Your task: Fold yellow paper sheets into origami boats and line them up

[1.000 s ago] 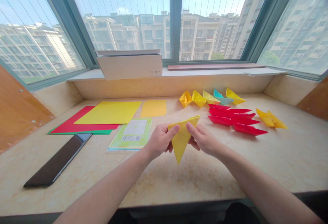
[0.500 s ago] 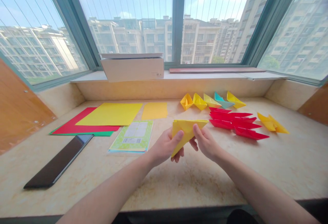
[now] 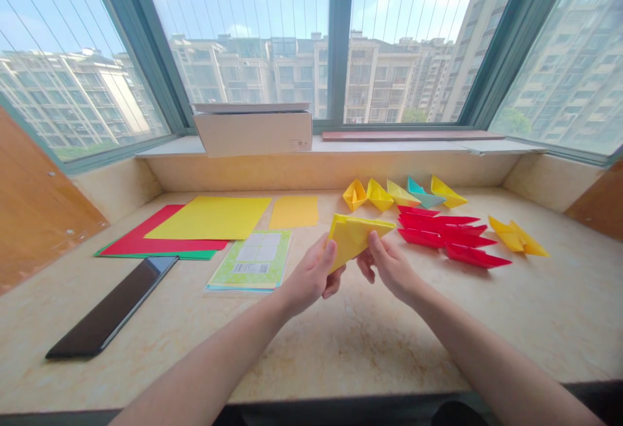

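A folded piece of yellow paper [image 3: 354, 236] is held up above the counter, its layered straight edge at the top and one corner pointing right. My left hand [image 3: 315, 271] grips its left side, thumb on the near face and fingers behind. At the right corner, my right hand [image 3: 383, 258] pinches the paper between thumb and fingers. Just right of my hands, several red folded paper boats [image 3: 440, 223] lie in a cluster. Behind them stand yellow paper boats [image 3: 379, 195] and a blue one [image 3: 424, 193] in a row.
Yellow sheets [image 3: 209, 218], red paper [image 3: 141, 234] and a small orange-yellow sheet [image 3: 294, 212] lie at left. Nearer are a paper packet [image 3: 249, 263] and a black phone [image 3: 114, 309]. A yellow folded shape [image 3: 516, 236] rests far right. A white box [image 3: 253, 132] stands on the sill.
The yellow paper has turned from point-down to a top edge lying nearly level, with a corner to the right. Both hands have shifted their hold on it.
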{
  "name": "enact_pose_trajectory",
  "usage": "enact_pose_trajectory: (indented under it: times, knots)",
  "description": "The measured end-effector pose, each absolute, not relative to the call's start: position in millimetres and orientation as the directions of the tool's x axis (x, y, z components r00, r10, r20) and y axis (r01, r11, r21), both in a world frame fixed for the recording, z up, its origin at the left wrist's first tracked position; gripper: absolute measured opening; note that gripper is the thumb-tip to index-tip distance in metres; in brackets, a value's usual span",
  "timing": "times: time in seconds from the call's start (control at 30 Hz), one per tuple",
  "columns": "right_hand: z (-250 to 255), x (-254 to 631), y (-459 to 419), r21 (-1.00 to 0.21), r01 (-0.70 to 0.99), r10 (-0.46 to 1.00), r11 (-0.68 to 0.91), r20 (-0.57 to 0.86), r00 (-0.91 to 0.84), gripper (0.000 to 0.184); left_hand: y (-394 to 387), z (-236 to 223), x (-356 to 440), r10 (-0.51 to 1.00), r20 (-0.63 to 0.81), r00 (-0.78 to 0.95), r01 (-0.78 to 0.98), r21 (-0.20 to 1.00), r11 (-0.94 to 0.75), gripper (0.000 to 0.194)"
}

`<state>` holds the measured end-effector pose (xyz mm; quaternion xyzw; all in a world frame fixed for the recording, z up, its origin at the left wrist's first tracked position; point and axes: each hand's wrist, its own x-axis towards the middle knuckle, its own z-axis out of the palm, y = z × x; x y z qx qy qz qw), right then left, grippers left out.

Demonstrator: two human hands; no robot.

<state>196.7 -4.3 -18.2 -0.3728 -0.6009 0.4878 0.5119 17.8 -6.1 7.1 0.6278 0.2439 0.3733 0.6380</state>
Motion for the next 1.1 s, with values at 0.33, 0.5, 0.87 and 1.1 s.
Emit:
enact_pose_trajectory:
  times: [0.33, 0.5, 0.87, 1.1]
  knots:
    - [-3, 200, -4, -0.951, -0.062, 0.948, 0.304, 0.308, -0.078, 0.040, 1, 3, 16, 0.848, 0.144, 0.511, -0.166, 0.984, -0.067, 0.040]
    - [0, 201, -4, -0.951, -0.170, 0.955, 0.256, 0.276, -0.104, 0.040, 2, 6, 17, 0.869, 0.156, 0.470, -0.115, 0.987, -0.115, 0.041]
    - [0, 205, -4, -0.947, -0.266, 0.965, 0.178, 0.221, -0.141, 0.034, 5, 0, 10, 0.869, 0.296, 0.395, 0.065, 0.935, -0.348, 0.050]
    - [1, 205, -4, -0.966, -0.153, 0.962, 0.207, 0.229, -0.146, 0.032, 2, 3, 6, 0.781, 0.455, 0.429, 0.088, 0.839, -0.537, 0.048]
